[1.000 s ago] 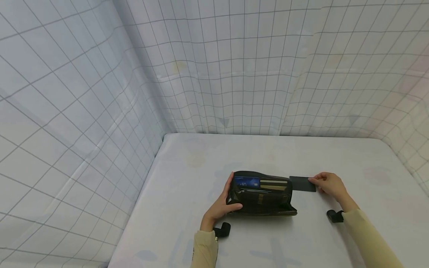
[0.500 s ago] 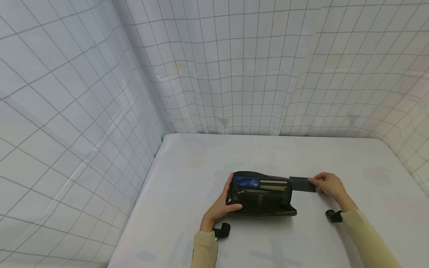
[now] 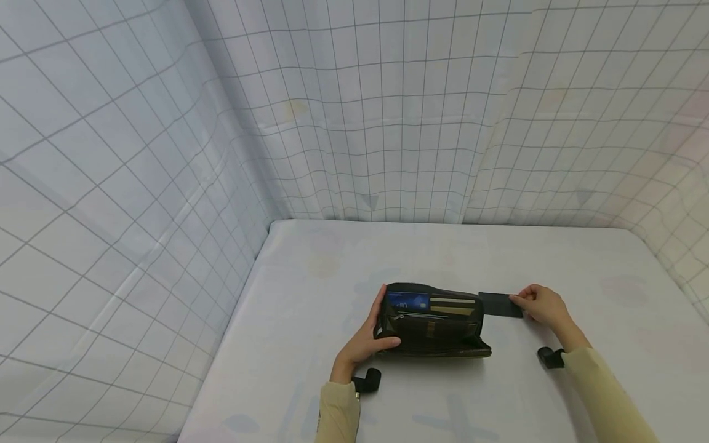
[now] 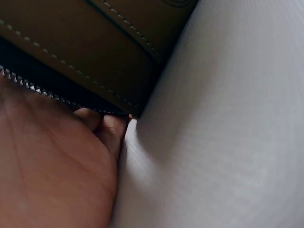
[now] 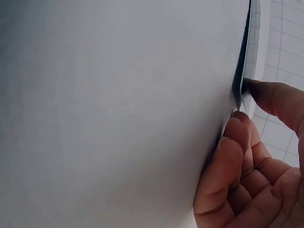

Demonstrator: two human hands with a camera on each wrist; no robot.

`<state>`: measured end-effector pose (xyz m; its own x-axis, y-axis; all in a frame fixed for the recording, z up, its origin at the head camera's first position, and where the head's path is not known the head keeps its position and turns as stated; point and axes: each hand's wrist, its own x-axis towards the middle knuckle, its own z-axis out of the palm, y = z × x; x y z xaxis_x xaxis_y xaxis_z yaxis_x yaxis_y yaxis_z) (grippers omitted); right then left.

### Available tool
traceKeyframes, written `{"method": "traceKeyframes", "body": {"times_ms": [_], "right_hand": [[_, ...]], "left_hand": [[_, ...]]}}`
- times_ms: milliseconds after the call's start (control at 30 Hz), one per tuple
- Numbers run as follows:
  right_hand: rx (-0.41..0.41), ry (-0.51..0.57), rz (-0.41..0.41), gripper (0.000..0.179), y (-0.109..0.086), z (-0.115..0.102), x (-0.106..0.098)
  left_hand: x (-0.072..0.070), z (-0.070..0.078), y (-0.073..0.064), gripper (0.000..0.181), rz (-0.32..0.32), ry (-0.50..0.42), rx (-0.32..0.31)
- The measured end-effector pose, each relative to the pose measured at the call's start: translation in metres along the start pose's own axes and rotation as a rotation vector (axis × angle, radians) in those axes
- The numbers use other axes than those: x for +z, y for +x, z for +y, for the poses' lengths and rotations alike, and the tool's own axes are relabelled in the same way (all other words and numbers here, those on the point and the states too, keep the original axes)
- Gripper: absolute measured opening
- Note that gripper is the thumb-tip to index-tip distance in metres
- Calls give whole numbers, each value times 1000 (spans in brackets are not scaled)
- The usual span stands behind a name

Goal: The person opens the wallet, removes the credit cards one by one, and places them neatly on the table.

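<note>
The right-hand fingers [image 5: 221,166] are pinched narrow on a flat black card [image 3: 501,304], and I've got the right hand [image 3: 545,306] holding it by its right end. On the right wrist feed I only see the card as a thin dark edge, with the thumb on one side of it and the other fingers curled in. Left hand [image 3: 365,346] has the left end of a dark wallet [image 3: 412,327], thumb over the near edge and the fingers up along the side, so that's a proper grip.

The wallet sits open on the counter [image 3: 332,264], roughly mid-way between the two arms. I can see a blue card [image 3: 408,300] in its left slot and some pale cards [image 3: 452,307] tucked in beside it. Left wrist feed gives me a metal zipper [image 4: 35,88] next to the palm, plus a brown stitched panel [image 4: 61,38]. The black card's left end is right by the wallet's right side; can't honestly tell from my end if they touch.

Further out I've got pale yellow sleeves [image 3: 606,394], a black gadget [image 3: 368,380] at the left wrist, and white grid-pattern curtains [image 3: 354,135] behind the counter.
</note>
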<state>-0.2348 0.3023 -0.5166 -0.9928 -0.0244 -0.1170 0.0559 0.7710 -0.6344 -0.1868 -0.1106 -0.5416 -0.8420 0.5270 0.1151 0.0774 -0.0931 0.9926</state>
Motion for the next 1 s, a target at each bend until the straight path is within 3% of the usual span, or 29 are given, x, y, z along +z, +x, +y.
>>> {"method": "traceKeyframes", "body": {"times_ms": [533,800,1000], "right_hand": [[-24,-56,27,27,0,-1,4],[-21,-57,28,40,-2,-6,4],[-120,-22,100,39,-7,-29,4]], "left_hand": [[-2,2,-1,107,11,27,-34],[-1,12,0,108,-16,7,-36],[0,5,-1,108,1,14,-30]]}}
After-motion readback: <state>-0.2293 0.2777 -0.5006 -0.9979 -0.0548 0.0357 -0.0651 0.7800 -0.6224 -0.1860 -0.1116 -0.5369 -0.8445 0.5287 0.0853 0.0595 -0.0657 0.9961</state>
